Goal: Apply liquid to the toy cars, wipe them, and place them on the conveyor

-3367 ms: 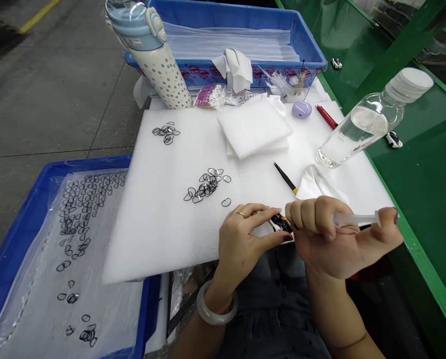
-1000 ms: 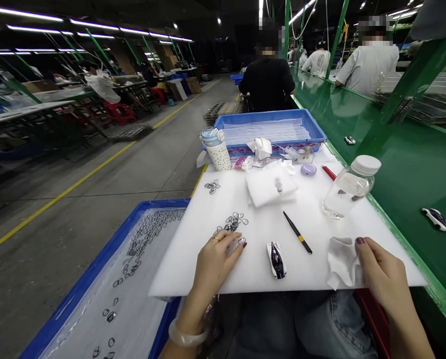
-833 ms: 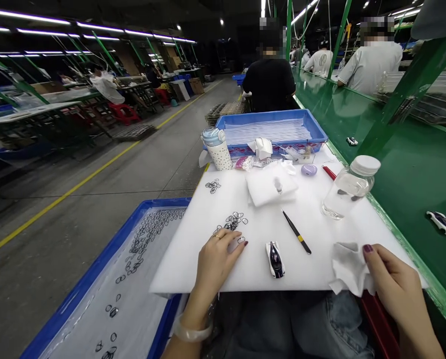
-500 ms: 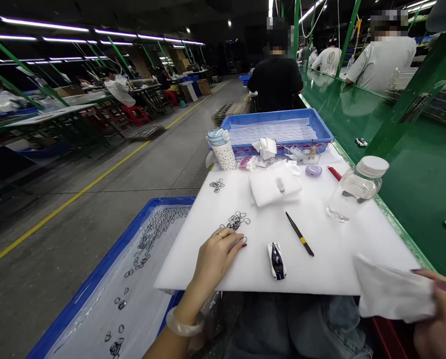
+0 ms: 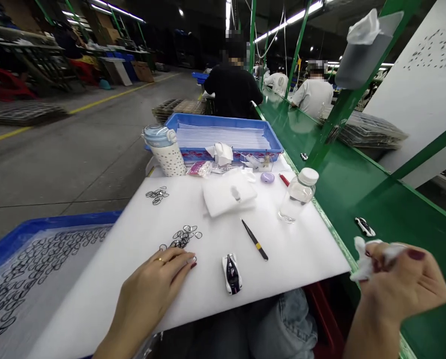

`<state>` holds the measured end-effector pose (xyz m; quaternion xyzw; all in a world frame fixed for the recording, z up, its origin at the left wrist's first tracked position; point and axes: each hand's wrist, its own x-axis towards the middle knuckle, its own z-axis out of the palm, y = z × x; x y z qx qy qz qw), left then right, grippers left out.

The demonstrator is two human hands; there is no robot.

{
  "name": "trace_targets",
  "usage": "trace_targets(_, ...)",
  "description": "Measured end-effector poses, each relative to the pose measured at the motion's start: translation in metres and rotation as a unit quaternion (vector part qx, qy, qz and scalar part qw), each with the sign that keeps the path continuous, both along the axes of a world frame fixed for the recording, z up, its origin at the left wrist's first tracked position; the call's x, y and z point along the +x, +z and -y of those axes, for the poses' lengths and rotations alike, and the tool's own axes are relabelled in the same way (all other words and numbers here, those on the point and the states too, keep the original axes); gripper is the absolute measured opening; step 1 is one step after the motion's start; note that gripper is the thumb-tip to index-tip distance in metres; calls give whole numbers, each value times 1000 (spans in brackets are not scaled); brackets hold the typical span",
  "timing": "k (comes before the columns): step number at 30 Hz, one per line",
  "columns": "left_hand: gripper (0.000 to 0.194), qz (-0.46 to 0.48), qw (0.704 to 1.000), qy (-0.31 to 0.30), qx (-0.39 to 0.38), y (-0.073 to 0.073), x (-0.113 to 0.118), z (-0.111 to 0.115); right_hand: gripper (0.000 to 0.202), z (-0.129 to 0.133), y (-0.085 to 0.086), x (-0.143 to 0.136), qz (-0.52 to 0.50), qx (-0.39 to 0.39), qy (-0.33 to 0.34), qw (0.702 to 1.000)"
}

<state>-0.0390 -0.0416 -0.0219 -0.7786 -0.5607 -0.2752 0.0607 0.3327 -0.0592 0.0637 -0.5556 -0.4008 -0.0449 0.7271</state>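
My right fingers clutch a bunched white cloth, while my left fingers meet a black ring, whether pinching it I cannot tell.

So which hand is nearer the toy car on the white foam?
Left. The left hand is left of the toy car, by black rings; the right hand is farther, beyond the right edge of the foam, holding white cloth.

White cloth's all scrunched up in my right hand, at 4 o'clock in my view; thin dark ring's around 7, right by my left hand.
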Motion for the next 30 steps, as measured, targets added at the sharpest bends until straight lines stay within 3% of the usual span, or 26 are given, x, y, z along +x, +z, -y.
trace_targets(3, 35, -8, 999, -24, 27, 6, 1, 12, 29, -21, 6, -27, 25, 122, 7, 992)
trace_targets(7, 28, 39, 995, -82, 38, 10, 5, 21, 29, -27, -2, -37, 15, 76, 63, 995)
trace_targets(13, 14, 180, 979, -79, 48, 8, 33, 16, 44, 4, -41, -28, -45, -137, 151, 978)
trace_targets(17, 12, 327, 938, -109, -42, 6, 56, 14, 49, 27, -54, -17, -76, -237, 152, 957)
trace_targets(19, 10, 444, 879, -117, -128, 4, 65, 17, 49, 31, -53, -17, -76, -257, 163, 949)
trace_targets(20, 10, 510, 834, -119, -174, 3, 67, 19, 49, 31, -51, -19, -69, -264, 179, 945)
trace_targets(22, 12, 638, 720, -120, -245, 1, 70, 22, 45, 27, -47, -30, -48, -280, 227, 931)
trace_targets(25, 19, 772, 559, -117, -279, -1, 68, 24, 33, 16, -43, -59, -9, -326, 311, 893)
trace_targets(27, 22, 813, 491, -115, -290, -1, 65, 22, 23, 10, -42, -82, 17, -346, 370, 862)
trace_targets(30, 22, 833, 440, -127, -310, -1, 61, 20, 13, 3, -43, -110, 74, -313, 452, 832)
